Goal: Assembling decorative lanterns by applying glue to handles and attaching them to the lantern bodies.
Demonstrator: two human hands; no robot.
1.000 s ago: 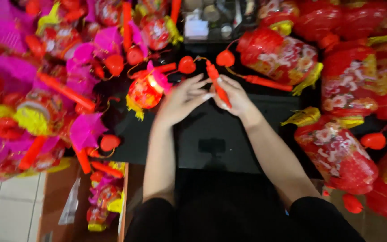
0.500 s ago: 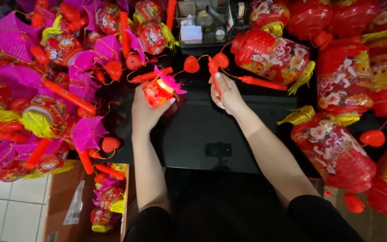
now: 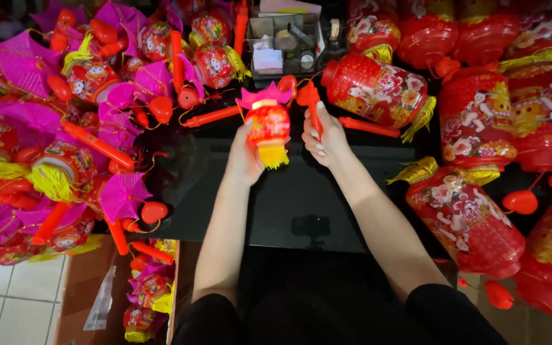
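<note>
We see the left hand (image 3: 245, 156) clasping a small lantern (image 3: 267, 128), hiding its near side; the right hand (image 3: 324, 142) pinches a red stick (image 3: 312, 108), its lower end concealed.

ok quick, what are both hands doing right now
Left hand: closed around a small red and yellow lantern with a pink top and yellow tassel.
Right hand: closed on a thin red plastic stick handle.
</note>
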